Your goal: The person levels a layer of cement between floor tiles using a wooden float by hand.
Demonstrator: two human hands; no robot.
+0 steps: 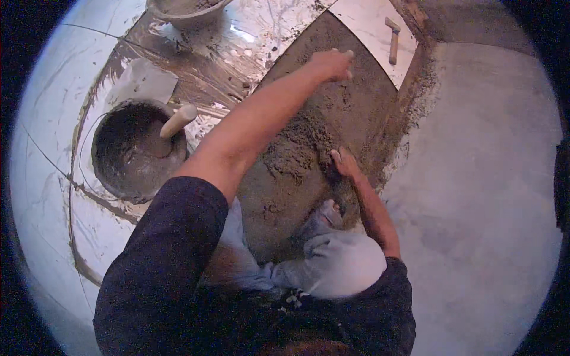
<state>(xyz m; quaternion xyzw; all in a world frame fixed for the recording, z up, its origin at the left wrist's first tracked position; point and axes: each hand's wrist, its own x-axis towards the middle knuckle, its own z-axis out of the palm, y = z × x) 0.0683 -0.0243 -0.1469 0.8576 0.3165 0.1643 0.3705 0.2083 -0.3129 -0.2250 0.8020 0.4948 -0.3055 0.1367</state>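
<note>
My left hand (333, 65) reaches far out over a bed of grey-brown mortar (371, 110). Its fingers are bent downward with the tips apart, and nothing shows in them. Closer to me, my right hand (345, 162) is curled at the right edge of a rough heap of loose mortar (297, 148). Dark material lies under its fingers; what they grip is hidden. Left of my left forearm stands a dark bucket (102, 172) with mortar inside. A tool with a pale wooden handle (178, 121) leans in it, its lower end dark with mortar.
A hammer (393, 41) with a wooden handle lies on a white tile (362, 15) beyond the mortar bed. A wide basin (193, 16) stands at the far left on smeared white tiles (47, 130). Smooth grey floor (475, 178) extends on the right. My bare foot (331, 210) rests by the mortar.
</note>
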